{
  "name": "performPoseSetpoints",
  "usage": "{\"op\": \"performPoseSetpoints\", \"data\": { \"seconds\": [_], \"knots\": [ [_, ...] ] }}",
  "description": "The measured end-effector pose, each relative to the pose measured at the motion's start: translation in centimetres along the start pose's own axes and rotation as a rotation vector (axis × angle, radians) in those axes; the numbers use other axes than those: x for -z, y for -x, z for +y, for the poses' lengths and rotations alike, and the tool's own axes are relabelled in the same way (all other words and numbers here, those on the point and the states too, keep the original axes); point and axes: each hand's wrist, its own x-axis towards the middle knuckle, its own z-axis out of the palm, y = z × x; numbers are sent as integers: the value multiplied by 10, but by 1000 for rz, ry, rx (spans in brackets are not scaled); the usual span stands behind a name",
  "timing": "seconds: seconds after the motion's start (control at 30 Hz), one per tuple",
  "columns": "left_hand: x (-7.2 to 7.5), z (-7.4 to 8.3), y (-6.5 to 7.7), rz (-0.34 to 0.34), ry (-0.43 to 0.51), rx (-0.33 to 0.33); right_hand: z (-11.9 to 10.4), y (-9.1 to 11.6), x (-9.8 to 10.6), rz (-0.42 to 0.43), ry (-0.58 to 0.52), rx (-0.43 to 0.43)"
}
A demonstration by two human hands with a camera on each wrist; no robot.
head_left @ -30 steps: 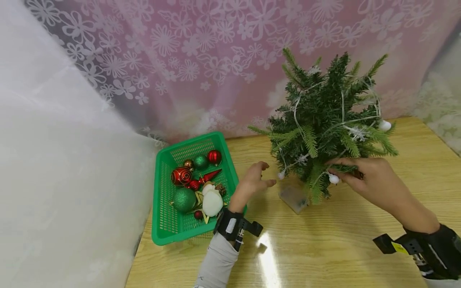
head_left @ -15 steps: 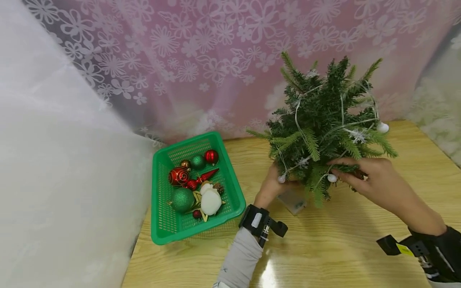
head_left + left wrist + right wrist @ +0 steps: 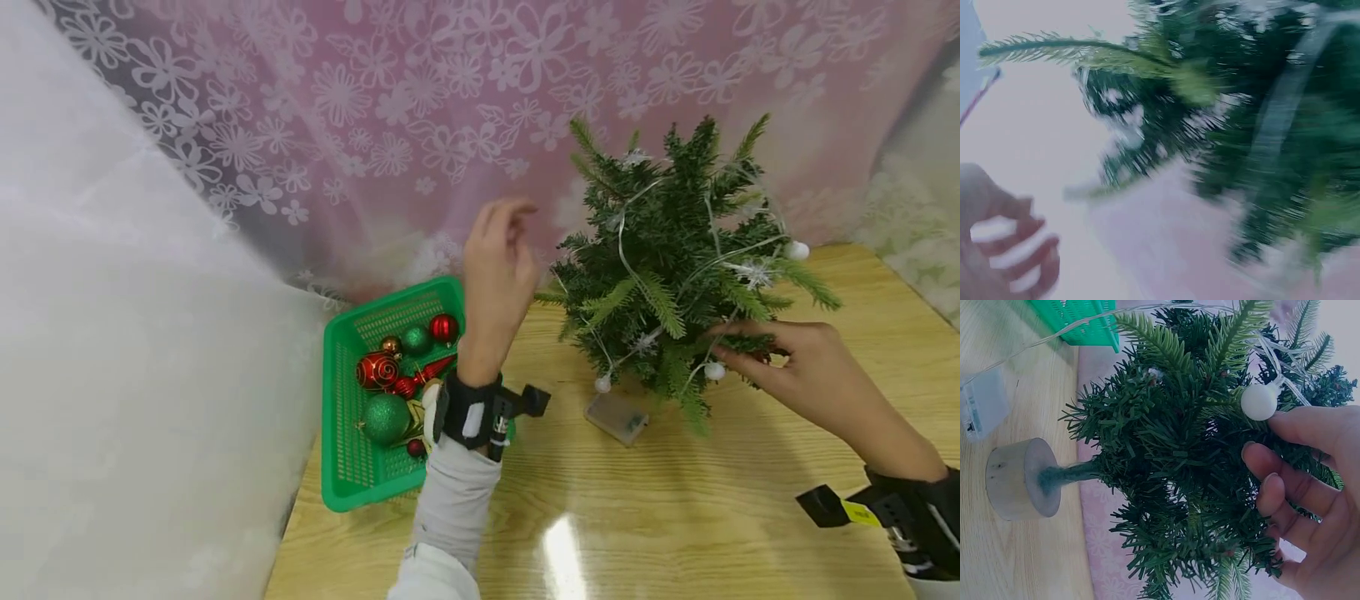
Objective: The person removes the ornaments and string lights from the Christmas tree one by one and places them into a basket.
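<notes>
A small green artificial Christmas tree [image 3: 660,250] stands on the table, wound with a clear string of lights bearing white balls [image 3: 1259,402] and snowflakes [image 3: 752,272]. My right hand [image 3: 802,367] is at its lower right side, thumb and fingers curled round a branch [image 3: 750,343]; in the right wrist view the thumb lies just under a white ball. My left hand [image 3: 498,283] is raised left of the tree, fingers loosely bent, holding nothing. In the left wrist view, that hand [image 3: 1010,244] is blurred and apart from the branches.
A green basket [image 3: 333,467] with several baubles, including a green ball [image 3: 386,418], sits at the left, partly behind the left arm. A flat clear box [image 3: 617,418] with a wire lies before the tree's round wooden base [image 3: 1022,481]. A pink floral curtain [image 3: 420,125] hangs behind.
My left hand went in under the tree's left side, then came back out and rose up and left, above the basket's edge. My right hand stays at the branch, shifted slightly right.
</notes>
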Motion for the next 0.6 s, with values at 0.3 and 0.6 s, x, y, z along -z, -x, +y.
{"op": "performPoseSetpoints", "data": {
  "seconds": [0.3, 0.6],
  "knots": [
    [-29, 34, -115, -662, -700, -231, 0, -2, -2, -27, -64, -13],
    [-51, 36, -130, -880, -639, -294, 5, -2, -5, -28, -80, 66]
  ]
}}
